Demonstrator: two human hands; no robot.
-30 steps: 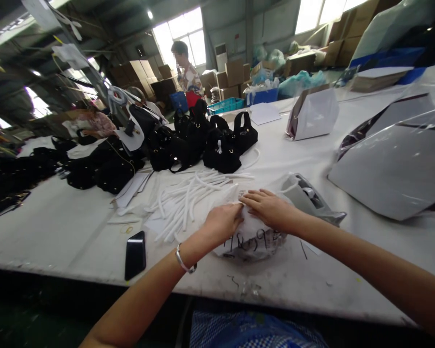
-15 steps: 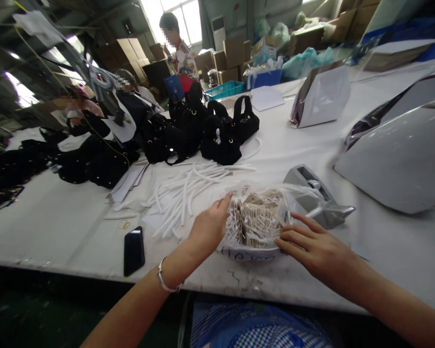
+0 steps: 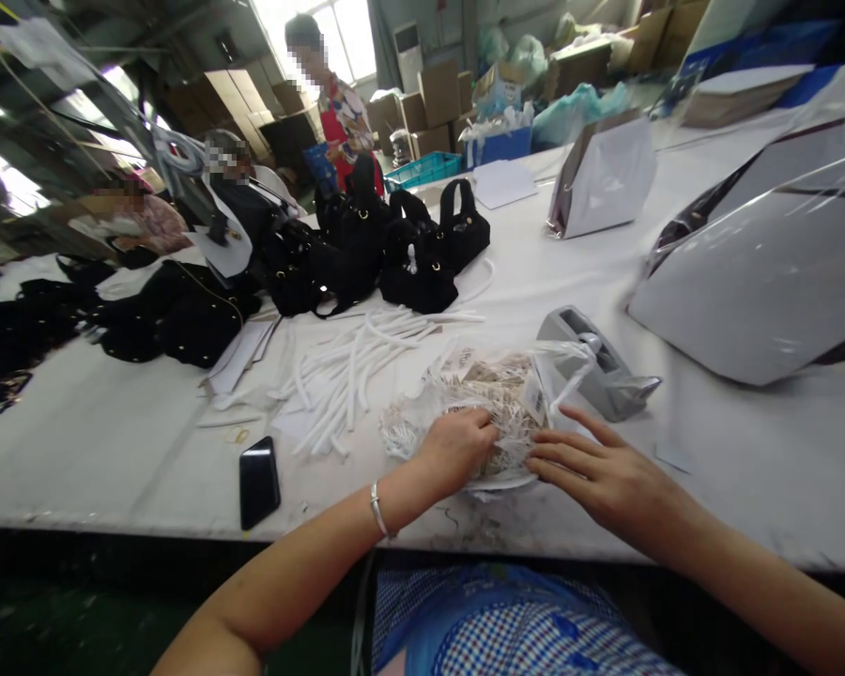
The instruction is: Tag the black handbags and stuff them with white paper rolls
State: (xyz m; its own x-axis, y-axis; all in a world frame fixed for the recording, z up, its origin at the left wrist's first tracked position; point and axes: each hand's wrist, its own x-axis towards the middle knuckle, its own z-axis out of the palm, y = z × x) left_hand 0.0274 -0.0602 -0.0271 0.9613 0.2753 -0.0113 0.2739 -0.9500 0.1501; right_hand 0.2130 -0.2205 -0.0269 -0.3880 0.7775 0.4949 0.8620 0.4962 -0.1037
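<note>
The left hand (image 3: 457, 449) is gripping a clump of stringed tags (image 3: 499, 392) in the open bag (image 3: 560, 374) near the tabletop's (image 3: 147, 451) front edge while the right hand (image 3: 606, 474) is pressing flat with fingers spread, so tangled strings are probably risking dragging extra tags over that edge.

Bag of tags (image 3: 497, 399) on the table (image 3: 113, 451), phone (image 3: 258, 483) left, tape dispenser (image 3: 595, 361) right, handbags (image 3: 394, 249) behind

No legible writing, tags (image 3: 494, 392) included
</note>
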